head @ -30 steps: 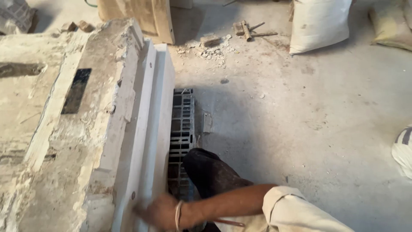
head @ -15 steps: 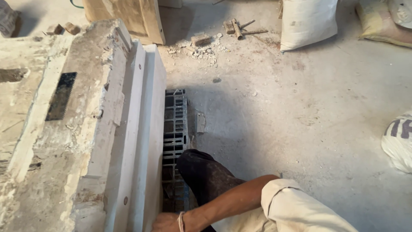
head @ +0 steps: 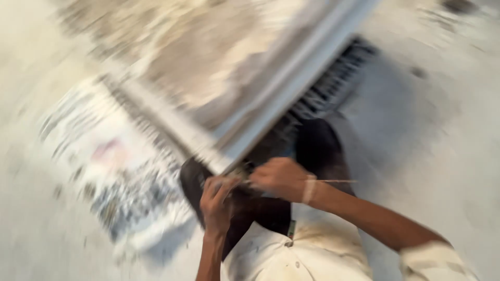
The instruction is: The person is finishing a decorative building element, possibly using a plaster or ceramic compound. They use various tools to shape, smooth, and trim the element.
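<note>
The view is heavily blurred by motion. My left hand (head: 216,200) and my right hand (head: 281,177) meet at the near corner of a white-edged concrete slab (head: 245,140). My right hand is closed in a fist, and a thin stick or wire (head: 338,181) runs out of it past the wrist. My left hand's fingers curl up against the slab corner, close to the other end of that thin line; the blur hides whether they grip anything. My dark-trousered knees (head: 317,145) are just behind the hands.
A dark metal grille (head: 333,88) lies under the slab's right edge. A white printed sack (head: 120,171) lies on the floor at the left. Grey concrete floor (head: 432,135) spreads to the right.
The view has swung sharply and rotated, so the slab now runs diagonally. My left hand has come into view, and both hands are together at the slab's corner.
</note>
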